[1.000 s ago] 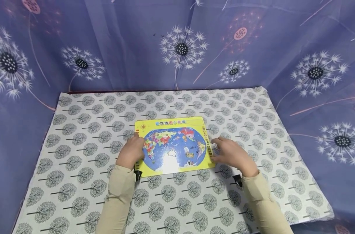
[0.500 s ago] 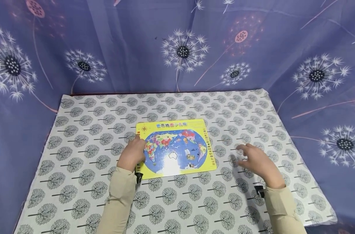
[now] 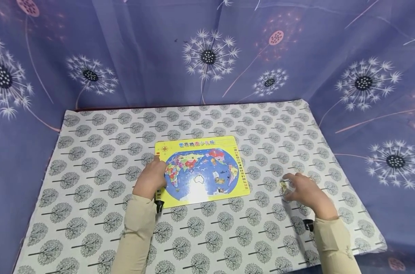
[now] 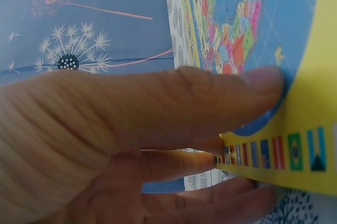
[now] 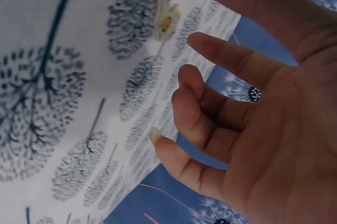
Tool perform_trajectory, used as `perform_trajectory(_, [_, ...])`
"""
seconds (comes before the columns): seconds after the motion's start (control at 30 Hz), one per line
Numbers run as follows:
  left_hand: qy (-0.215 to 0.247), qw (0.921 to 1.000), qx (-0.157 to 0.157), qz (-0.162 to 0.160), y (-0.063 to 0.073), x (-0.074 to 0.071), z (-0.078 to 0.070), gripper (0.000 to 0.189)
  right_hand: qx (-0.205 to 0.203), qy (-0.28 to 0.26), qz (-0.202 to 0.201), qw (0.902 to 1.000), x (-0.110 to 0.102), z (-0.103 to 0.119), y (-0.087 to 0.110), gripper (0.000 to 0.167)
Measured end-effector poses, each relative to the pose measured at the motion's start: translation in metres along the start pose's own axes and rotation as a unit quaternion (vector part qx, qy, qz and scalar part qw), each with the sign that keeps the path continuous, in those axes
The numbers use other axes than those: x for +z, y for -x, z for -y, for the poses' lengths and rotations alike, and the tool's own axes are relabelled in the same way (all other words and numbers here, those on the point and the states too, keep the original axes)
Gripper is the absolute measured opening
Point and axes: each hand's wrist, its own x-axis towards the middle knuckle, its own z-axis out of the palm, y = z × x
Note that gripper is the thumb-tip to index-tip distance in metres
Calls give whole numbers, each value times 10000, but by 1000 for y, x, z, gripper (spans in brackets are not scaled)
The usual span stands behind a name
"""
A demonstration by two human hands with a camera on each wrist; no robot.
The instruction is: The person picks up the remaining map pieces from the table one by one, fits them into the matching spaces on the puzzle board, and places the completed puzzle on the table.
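A yellow-bordered world map puzzle board (image 3: pixel 221 198) lies on the patterned cloth. My left hand (image 3: pixel 151 177) grips its left edge; in the left wrist view the thumb (image 4: pixel 263 84) lies over the map and the other fingers are at the edge beside the printed flags. An outlined pale gap (image 3: pixel 198 179) shows in the map's lower middle. Right of the board, my right hand (image 3: pixel 306 192) hovers with loosely bent, spread fingers. A small yellowish puzzle piece (image 3: pixel 283 186) is at its fingertips in the head view; in the right wrist view the piece (image 5: pixel 167 21) appears tilted and apart from the fingers.
A white cloth with grey trees (image 3: pixel 101 213) covers the table. Blue dandelion-print curtains (image 3: pixel 142 57) hang behind it and along both sides. Glare brightens the lower part of the map.
My right hand has moved away from the board's right edge, out to the right. The small puzzle piece now shows by its fingertips, the fingers apart from it. My left hand stays on the board.
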Motion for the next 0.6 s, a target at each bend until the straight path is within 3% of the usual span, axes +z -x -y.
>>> perform_trajectory(0.23, [62,9999,47,-68,-1,2,2,31,-53,-113,-38,9999,8,-5,-2,57])
perform_trajectory(0.6, [44,10000,33,-63,-2,3,3,34,110,-445,133,9989,9,-13,-10,60])
